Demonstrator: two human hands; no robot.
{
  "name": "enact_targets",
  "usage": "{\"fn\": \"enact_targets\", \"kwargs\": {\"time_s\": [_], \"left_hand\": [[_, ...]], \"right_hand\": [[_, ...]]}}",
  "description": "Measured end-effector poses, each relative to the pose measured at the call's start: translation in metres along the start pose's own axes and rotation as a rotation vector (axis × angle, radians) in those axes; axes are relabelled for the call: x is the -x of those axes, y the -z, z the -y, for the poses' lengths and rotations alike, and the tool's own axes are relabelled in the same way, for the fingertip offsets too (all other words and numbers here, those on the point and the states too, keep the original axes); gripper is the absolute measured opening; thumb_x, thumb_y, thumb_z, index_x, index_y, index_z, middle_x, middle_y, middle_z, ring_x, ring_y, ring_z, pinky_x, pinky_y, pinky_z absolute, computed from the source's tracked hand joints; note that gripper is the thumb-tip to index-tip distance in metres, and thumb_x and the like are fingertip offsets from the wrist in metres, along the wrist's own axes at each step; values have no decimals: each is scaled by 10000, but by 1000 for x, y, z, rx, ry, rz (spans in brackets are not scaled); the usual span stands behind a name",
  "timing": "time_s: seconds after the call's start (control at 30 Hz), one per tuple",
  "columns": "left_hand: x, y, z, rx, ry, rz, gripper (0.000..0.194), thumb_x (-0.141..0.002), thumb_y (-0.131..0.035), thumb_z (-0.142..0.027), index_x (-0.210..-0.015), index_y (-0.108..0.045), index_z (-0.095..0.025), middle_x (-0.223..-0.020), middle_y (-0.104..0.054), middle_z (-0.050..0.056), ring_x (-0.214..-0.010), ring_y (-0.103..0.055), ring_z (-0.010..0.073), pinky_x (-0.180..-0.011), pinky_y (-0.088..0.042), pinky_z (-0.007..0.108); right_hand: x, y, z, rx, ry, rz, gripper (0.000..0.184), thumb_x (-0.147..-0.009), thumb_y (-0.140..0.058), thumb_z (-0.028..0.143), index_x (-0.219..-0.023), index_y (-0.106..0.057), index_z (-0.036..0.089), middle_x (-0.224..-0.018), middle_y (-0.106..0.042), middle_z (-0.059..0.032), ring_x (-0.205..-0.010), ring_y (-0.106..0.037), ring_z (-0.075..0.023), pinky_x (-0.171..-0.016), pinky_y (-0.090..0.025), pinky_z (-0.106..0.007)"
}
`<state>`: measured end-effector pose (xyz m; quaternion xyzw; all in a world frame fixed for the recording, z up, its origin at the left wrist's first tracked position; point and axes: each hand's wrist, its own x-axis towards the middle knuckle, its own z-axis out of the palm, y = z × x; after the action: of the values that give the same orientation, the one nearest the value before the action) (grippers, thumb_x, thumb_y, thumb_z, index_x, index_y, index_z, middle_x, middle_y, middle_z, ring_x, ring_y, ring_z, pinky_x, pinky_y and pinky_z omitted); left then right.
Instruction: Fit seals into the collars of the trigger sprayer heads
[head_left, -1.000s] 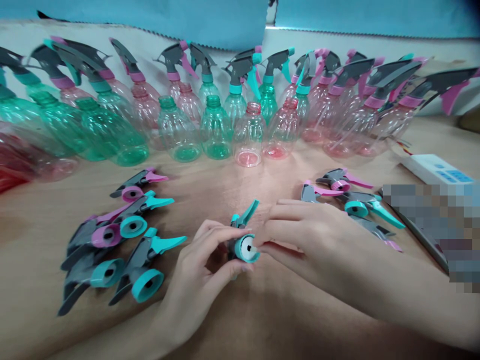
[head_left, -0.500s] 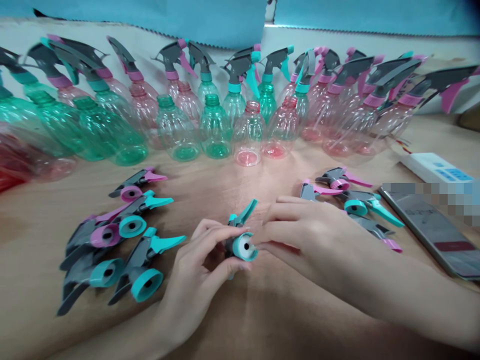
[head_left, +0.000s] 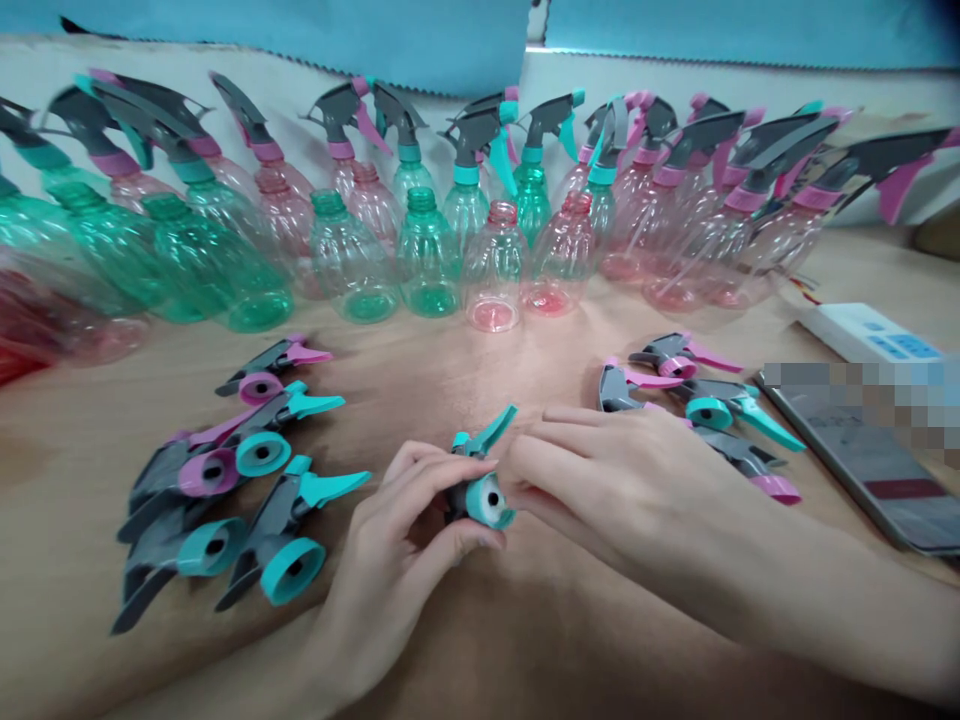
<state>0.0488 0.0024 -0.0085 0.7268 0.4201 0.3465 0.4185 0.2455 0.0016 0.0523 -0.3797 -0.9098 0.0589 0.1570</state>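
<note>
My left hand (head_left: 416,545) is closed around a trigger spray head (head_left: 480,495) with a grey body, a teal trigger and a teal collar. The collar's open end faces up and toward me, showing a white inside with a dark hole in the middle. Thumb and index finger press on either side of the collar. My right hand (head_left: 600,475) is at the collar's right rim, its fingers curled together. Its fingertips are partly hidden, so I cannot make out what they pinch. Several loose spray heads (head_left: 289,500) with teal or pink collars lie left of my left hand.
More spray heads (head_left: 709,410) lie beyond my right hand. Beside them are a phone (head_left: 862,460) and a white box (head_left: 870,330). Across the back stand several green and pink clear bottles (head_left: 429,260), some topped with spray heads. A red plastic bag (head_left: 30,330) lies far left.
My right hand has shifted slightly left, its fingers more curled at the collar. The spray head in my left hand has tilted a little. Nothing else has visibly moved on the table.
</note>
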Motion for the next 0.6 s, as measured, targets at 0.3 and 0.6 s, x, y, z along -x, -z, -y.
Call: {"fn": "enact_targets", "kwargs": {"time_s": [0.3,0.6], "left_hand": [[0,-1,0,49,50,7,246,-818,-604,-167,-1034,-613,-284,-924,-564,-6,-836,-533,164,-696,-435,279],[-1,1,-3,-6,9,19,218,-820,-617,-208,-1033,-621,-258,-890,-560,12,-821,-528,173,-673,-438,275]], "right_hand": [[2,-16,4,-335,-190,-167,146,-807,-551,115,-761,-442,200,-643,-495,83,-530,-409,-56,-473,-236,-199],[3,-5,-1,-254,-177,-28,84,-822,-545,103,-791,-553,181,-714,-571,36,-600,-479,-90,-534,-308,-223]]}}
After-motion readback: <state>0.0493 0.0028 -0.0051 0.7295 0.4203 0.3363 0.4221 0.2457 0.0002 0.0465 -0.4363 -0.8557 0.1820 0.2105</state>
